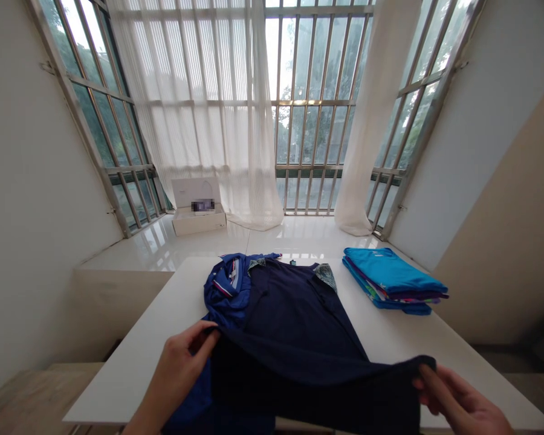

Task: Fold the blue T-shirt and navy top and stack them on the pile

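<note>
A dark navy shirt (299,308) lies on the white table, its patterned shoulder parts toward the window. Its near edge is lifted and stretched between my two hands. My left hand (179,368) pinches the left corner of that edge. At the right corner, my right hand (457,399) grips the cloth between thumb and fingers. Beneath the navy shirt and out to its left is a crumpled blue polo shirt (229,296) with a striped collar. Part of the blue shirt is hidden under the navy cloth.
A stack of folded clothes (392,275), bright blue on top, sits on the right of the white table (131,362). An open white box (199,220) stands on the window ledge (299,232). Sheer curtains (199,109) hang before the barred window.
</note>
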A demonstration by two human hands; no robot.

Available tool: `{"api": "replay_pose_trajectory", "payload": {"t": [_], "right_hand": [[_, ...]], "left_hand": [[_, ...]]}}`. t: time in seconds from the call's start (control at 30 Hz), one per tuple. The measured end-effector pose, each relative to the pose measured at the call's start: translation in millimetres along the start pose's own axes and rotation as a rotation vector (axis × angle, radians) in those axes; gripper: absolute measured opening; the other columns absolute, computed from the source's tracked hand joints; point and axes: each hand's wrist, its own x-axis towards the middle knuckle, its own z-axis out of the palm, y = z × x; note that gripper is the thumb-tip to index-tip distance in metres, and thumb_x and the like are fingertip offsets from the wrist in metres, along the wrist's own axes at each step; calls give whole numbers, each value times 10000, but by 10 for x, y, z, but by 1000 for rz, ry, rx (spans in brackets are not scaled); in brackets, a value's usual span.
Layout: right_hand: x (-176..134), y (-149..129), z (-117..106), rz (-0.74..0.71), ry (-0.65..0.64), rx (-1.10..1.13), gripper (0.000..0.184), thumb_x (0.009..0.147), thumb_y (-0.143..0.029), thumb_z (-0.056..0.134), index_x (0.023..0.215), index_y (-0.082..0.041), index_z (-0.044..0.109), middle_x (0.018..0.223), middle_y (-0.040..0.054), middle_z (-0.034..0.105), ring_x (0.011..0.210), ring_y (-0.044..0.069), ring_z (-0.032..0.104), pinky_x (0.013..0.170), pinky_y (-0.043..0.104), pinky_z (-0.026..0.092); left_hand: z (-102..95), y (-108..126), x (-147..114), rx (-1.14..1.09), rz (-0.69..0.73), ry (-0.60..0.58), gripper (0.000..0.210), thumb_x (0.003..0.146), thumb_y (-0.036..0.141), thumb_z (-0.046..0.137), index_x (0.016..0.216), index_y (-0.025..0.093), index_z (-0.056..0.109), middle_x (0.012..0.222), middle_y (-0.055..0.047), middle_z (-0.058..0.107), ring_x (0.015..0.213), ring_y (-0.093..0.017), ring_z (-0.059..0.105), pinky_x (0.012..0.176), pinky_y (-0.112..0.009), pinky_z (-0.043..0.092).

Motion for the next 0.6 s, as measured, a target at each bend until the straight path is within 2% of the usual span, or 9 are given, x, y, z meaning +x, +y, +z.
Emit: {"api": "replay_pose_trajectory", "payload": {"t": [0.1, 0.2, 0.3, 0.43, 0.53, 0.6], "right_hand": [[219, -195, 186, 16, 28, 119, 493, 542, -615, 814, 757, -189, 691, 599, 45, 688, 499, 149, 541, 447, 257, 452], [420, -263, 340, 19, 14, 182, 501, 529, -571, 839, 766, -161, 676, 637, 52, 706, 498, 125, 535, 433, 230, 420], [563, -203, 442, 16, -15, 189, 498, 557, -552, 830, 805, -148, 679, 728, 84, 745, 503, 124, 557, 428, 227, 416], [670, -78, 526, 17, -41, 154, 551, 617, -557, 784, 966, -144, 680, 862, 119, 769, 556, 167, 641, 444, 242, 451], [719, -28, 582, 41, -69, 126, 657, 636, -580, 752, 1128, -159, 638, 1076, 159, 740, 723, 235, 731, 500, 255, 511], [747, 12, 623, 70, -123, 139, 782, 619, -600, 752, 1257, -188, 568, 1315, 203, 623, 909, 291, 738, 583, 279, 562]], "left_hand": [[106, 5, 311, 161, 55, 15, 364, 871, 508, 498, 843, 202, 695, 597, 15, 611, 586, -160, 566, 578, -248, 406], [202, 15, 556, 310, 49, 14, 323, 895, 458, 482, 780, 215, 660, 589, 20, 588, 589, -157, 561, 571, -250, 346], [281, 3, 690, 397, 22, 9, 313, 905, 443, 487, 729, 219, 615, 615, 16, 604, 611, -157, 576, 574, -248, 322], [356, -43, 768, 474, 6, -7, 319, 920, 434, 489, 703, 219, 582, 651, 7, 639, 639, -165, 603, 574, -247, 310], [410, -92, 844, 532, -5, -22, 321, 935, 437, 478, 737, 220, 606, 690, -12, 672, 678, -180, 638, 560, -246, 304], [448, -147, 911, 542, -3, -44, 288, 945, 414, 471, 815, 220, 641, 743, -31, 702, 730, -196, 667, 568, -244, 326]]}}
